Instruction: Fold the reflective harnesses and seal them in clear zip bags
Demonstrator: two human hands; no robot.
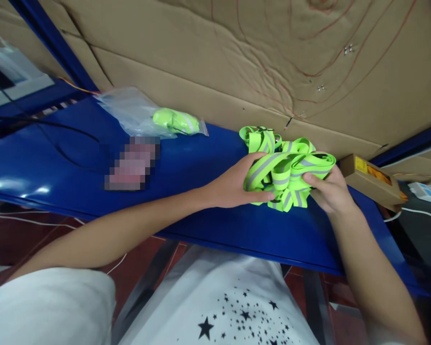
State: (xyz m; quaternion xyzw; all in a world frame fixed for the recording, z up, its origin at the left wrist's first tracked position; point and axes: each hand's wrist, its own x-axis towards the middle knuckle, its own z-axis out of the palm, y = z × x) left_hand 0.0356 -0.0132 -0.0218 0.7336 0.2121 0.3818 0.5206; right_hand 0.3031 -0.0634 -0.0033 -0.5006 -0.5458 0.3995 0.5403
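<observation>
A bundle of neon green reflective straps with silver stripes is held between my two hands above the blue bench. My left hand curls round its left side, thumb below and fingers partly hidden behind the loops. On the other side, my right hand grips a folded coil, its thumb pressed on the front. More looped straps with dark buckles lie just behind, against the cardboard; I cannot tell where these end and the held ones begin. Further left, a folded green strap sits inside a clear bag.
Clear plastic bags lie at the back left of the blue bench. A pixelated pinkish item is in front of them, near a black cable. A cardboard box stands at right; a cardboard panel rises behind.
</observation>
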